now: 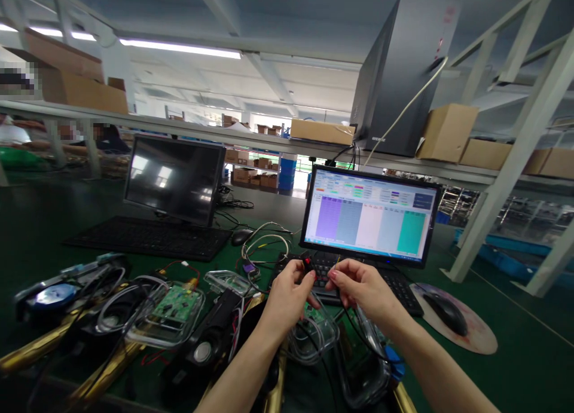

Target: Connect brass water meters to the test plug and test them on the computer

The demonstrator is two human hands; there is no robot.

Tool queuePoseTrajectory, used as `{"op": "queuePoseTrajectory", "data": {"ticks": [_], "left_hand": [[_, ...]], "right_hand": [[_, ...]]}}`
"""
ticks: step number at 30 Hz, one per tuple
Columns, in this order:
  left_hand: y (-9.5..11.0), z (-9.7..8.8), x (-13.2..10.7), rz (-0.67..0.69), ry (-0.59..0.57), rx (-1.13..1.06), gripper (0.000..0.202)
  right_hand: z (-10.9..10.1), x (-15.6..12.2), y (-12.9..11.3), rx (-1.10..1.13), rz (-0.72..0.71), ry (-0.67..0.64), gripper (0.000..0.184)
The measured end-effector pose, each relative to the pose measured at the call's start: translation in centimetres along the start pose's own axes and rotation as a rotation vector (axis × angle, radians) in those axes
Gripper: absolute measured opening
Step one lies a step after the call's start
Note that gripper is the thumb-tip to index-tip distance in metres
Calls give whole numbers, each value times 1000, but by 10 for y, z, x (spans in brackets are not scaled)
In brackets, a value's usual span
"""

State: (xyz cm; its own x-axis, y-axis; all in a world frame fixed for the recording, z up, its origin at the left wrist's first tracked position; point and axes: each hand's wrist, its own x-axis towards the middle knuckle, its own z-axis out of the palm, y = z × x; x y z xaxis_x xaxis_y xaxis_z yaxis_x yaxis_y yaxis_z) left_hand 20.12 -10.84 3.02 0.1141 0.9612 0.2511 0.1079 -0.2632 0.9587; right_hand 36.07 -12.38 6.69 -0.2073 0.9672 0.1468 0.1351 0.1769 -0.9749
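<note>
My left hand (287,293) is closed in a pinch on a small red connector (307,263) with thin wires trailing from it. My right hand (361,287) is closed too, its fingertips pinching a thin wire end close to that connector. Both hands hover just above a black keyboard (403,290) in front of the lit monitor (370,216). Below them lies a clear plastic housing (314,335) with a green circuit board inside.
A dark monitor (174,179) and a second keyboard (147,236) stand at the left. Speaker assemblies with gold trim and a green board (174,305) cover the near left. A mouse (446,312) sits on a round pad at the right. A black computer tower (403,72) stands on the shelf.
</note>
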Motion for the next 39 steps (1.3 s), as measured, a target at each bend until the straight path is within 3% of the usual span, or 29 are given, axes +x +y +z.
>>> {"op": "queuePoseTrajectory", "data": {"ticks": [6,22,31,39], "left_hand": [[-1,-3,1,16,95,59,26],[15,1,0,-55,31,-124,39],[4,2,0,-30,43,-93,26],[9,3,-5,-21,49,-4,21]], "right_hand": [[-4,-2,-2,36,32,-60,40],[-4,-3,-9,54,39,-49,30],[0,6,5,-235,-29,164,22],[5,1,-1,-455,-70,178,14]]}}
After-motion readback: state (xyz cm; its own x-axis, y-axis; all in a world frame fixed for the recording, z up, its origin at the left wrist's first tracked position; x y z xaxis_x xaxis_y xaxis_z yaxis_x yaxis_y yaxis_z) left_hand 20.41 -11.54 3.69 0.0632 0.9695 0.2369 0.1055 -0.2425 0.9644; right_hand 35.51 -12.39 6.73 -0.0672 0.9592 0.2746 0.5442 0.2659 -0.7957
